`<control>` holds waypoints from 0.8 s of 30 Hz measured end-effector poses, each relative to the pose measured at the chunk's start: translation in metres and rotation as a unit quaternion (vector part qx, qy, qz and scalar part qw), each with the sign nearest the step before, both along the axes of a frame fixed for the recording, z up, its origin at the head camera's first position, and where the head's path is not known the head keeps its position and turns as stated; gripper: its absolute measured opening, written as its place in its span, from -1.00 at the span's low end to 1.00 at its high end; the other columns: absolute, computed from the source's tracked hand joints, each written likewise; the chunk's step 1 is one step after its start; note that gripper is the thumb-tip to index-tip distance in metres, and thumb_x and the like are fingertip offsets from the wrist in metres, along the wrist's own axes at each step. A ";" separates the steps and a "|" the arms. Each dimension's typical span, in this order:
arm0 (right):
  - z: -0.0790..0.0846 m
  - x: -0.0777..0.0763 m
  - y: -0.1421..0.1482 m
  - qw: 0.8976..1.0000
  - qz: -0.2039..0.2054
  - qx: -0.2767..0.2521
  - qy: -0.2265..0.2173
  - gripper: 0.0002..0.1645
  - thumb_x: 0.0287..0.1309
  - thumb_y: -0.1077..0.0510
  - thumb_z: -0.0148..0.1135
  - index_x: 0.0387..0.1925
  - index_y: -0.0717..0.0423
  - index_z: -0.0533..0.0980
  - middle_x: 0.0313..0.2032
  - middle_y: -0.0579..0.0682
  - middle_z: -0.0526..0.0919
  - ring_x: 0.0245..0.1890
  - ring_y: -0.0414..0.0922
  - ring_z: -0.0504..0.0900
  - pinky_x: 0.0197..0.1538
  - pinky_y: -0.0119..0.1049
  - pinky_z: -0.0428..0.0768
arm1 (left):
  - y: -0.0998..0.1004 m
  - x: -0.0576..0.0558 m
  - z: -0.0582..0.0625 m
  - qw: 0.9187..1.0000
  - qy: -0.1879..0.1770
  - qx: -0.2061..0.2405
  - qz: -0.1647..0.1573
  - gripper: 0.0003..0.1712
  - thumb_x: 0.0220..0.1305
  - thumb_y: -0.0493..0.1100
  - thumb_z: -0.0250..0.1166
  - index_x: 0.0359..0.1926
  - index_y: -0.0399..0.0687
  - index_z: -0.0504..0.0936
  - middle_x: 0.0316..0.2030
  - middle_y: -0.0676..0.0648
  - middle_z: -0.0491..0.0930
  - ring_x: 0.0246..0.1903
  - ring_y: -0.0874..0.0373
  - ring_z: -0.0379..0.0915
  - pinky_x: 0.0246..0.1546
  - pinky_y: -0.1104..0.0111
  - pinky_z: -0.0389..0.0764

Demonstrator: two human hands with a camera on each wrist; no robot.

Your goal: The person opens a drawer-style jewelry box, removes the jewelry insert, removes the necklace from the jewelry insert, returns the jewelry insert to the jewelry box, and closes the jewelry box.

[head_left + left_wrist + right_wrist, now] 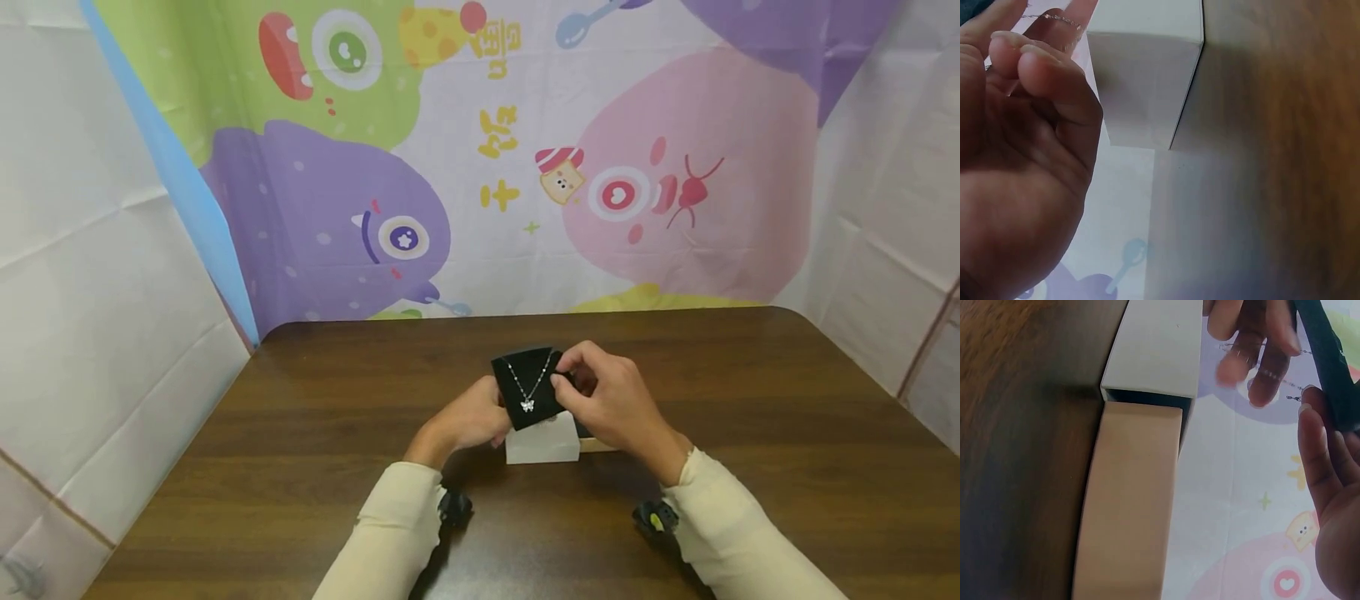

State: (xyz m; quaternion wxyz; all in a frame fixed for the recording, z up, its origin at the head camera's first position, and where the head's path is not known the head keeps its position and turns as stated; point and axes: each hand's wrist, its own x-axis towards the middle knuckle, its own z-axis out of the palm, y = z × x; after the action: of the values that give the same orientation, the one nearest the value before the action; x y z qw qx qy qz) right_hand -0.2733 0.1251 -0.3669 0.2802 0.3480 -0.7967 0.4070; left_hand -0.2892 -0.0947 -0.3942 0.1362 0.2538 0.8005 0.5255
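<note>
A black necklace display pad (545,398) carries a silver necklace with a butterfly pendant (528,405). My right hand (617,400) pinches the pad's right edge between thumb and fingers, holding it tilted above a white box (542,446). Behind the pad's left side is my left hand (467,414), its fingers partly hidden there. In the right wrist view, the necklace's thin chain (1282,378) crosses the left fingers (1266,384), which are blurred; whether they pinch it I cannot tell. The white box stands on the table with its tan drawer (1129,506) pulled partway out toward the right.
The brown wooden table (337,383) has a cartoon-printed cloth (525,275) hanging at its far edge. White sheeting (112,250) hangs on both sides. A dark device (453,507) is worn at each wrist.
</note>
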 end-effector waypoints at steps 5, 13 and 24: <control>-0.003 0.001 -0.002 1.000 0.005 -0.001 0.003 -0.79 0.05 0.35 0.36 -0.33 0.06 0.51 -0.59 -0.19 0.52 -0.64 -0.30 0.44 -0.57 -0.44 0.44 | -0.001 0.000 -0.003 1.000 0.016 0.021 0.013 -0.73 0.19 -0.45 0.08 -0.25 -0.22 0.69 -0.64 0.02 0.63 -0.82 0.17 0.29 -0.73 0.35 0.32; -0.004 -0.001 -0.001 1.000 0.013 -0.003 0.003 -0.76 0.02 0.37 0.38 -0.35 0.04 0.51 -0.60 -0.26 0.50 -0.65 -0.32 0.44 -0.57 -0.45 0.43 | 0.001 -0.005 -0.003 0.988 0.047 0.080 0.119 -0.77 0.24 -0.45 0.08 -0.52 -0.25 0.56 -0.79 0.00 0.40 -0.79 0.07 0.34 -0.72 0.38 0.37; -0.005 -0.001 0.000 0.999 0.045 0.010 -0.029 -0.75 0.05 0.38 0.37 -0.34 0.04 0.51 -0.50 -0.23 0.58 -0.62 -0.31 0.52 -0.56 -0.41 0.52 | 0.001 -0.008 -0.001 0.976 0.060 0.137 0.158 -0.73 0.25 -0.38 0.23 -0.05 -0.26 0.72 -0.36 -0.09 0.67 -0.60 0.08 0.46 -0.56 0.27 0.52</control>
State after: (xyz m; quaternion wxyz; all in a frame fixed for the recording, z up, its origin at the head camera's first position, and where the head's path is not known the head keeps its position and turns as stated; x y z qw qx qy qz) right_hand -0.2740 0.1247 -0.3718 0.2349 0.3740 -0.7923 0.4209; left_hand -0.2968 -0.0935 -0.3955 -0.0323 0.1715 0.7578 0.6287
